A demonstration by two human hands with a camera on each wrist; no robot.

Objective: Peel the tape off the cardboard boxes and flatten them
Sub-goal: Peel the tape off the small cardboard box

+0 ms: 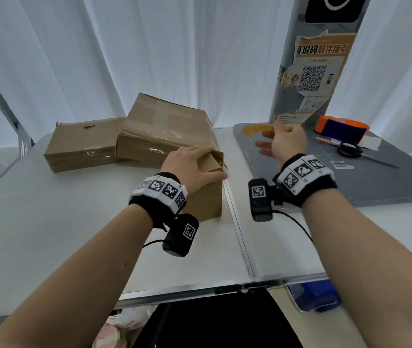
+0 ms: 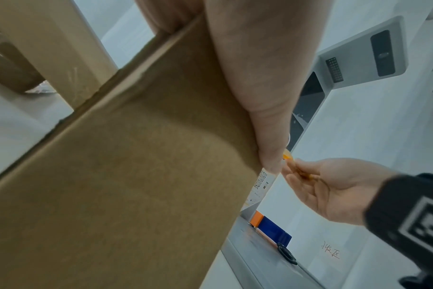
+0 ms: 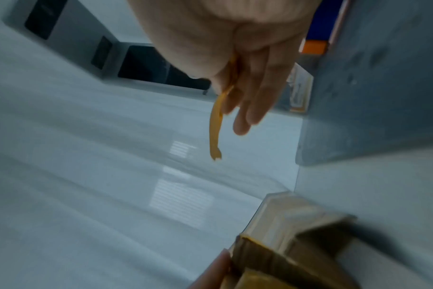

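Note:
A small brown cardboard box [image 1: 207, 199] stands on the white table [image 1: 49, 222] near its middle seam. My left hand [image 1: 195, 162] grips its top, with fingers over the raised flap and the thumb [image 2: 255, 78] pressed on the front face. My right hand [image 1: 279, 136] is raised to the right of the box, over the grey mat. Its thumb and forefinger pinch a yellowish strip of tape [image 1: 257, 129], which hangs free of the box [image 3: 215, 127]; the other fingers are stretched out. A larger taped box [image 1: 164, 129] leans on a flat taped box [image 1: 84, 144] behind.
A grey cutting mat [image 1: 375, 182] covers the right side of the table. On it lie an orange and blue tape dispenser [image 1: 343, 128], black scissors [image 1: 350, 150] and a pink pen [image 1: 325, 140]. A grey post with a poster [image 1: 318, 71] stands behind it. White curtains hang all round.

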